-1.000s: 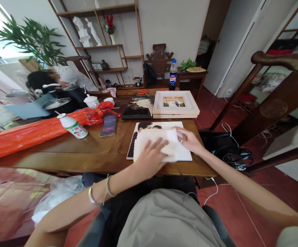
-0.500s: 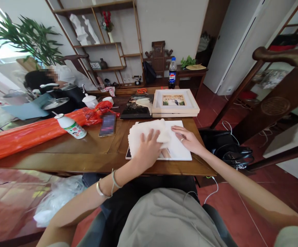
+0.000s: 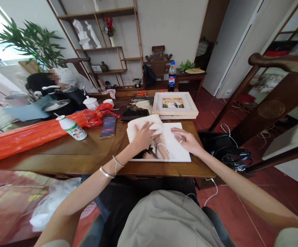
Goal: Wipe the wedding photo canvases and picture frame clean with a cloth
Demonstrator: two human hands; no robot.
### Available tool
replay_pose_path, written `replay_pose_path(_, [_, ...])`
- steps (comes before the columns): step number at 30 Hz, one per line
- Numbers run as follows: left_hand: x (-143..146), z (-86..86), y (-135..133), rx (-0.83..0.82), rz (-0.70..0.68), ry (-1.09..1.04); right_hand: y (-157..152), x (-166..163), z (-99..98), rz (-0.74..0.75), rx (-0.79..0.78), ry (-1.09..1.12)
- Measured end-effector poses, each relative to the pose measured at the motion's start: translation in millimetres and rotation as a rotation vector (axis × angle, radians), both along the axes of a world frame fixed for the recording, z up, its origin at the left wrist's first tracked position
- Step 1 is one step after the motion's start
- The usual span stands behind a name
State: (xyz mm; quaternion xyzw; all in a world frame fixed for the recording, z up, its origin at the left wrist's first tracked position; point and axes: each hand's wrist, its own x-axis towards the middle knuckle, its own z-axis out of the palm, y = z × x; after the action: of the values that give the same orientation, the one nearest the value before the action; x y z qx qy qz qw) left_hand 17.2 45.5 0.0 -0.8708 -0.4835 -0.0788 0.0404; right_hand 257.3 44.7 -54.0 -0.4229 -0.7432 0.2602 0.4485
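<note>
Pressing my left hand [image 3: 142, 136] flat, grip open, on a white folded cloth [image 3: 144, 125] over the large glossy photo print [image 3: 172, 147]; my right hand [image 3: 187, 140] lies open beside it, a cream wooden picture frame [image 3: 174, 104] just behind on the brown wooden bench [image 3: 87, 151].

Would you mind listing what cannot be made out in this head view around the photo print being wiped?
- Photo print: its upper left part is hidden under the white cloth and the left hand.
- Phone: screen blurred, unreadable.
- Spray bottle: label print too small to read.
- Right hand: lies flat, hiding the print's area beneath it.
- Orange plastic bag: contents hidden; left end cut off by the frame edge.
</note>
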Motion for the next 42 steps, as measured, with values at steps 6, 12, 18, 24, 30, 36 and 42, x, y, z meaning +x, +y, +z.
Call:
replay_pose_path(6, [-8,2.6,-1,0.007,-0.045,-0.038,0,0,-0.3,0.003,0.000,-0.008])
replay_pose_path(12, [12,3.7,-63,-0.058,-0.161,0.091,-1,0,1.0,-0.014,-0.015,-0.027])
replay_pose_path(18, [18,8.8,-88,-0.076,-0.261,0.085,1,2,-0.9,0.007,-0.025,-0.022])
replay_pose_path(24, [7,1.2,-15,-0.012,-0.101,0.039,3,1,-2.4,0.003,-0.007,-0.009])
replay_pose_path(30, [13,-1.5,-25,0.035,-0.094,0.094,1,0,-1.4,-0.034,0.013,-0.030])
replay_pose_path(36, [38,-6.8,-112,0.141,-0.290,0.121,1,2,-4.7,-0.022,0.042,-0.061])
replay_pose_path(42, [51,-1.0,-111,0.116,-0.218,0.128,1,3,-3.2,-0.043,0.034,-0.099])
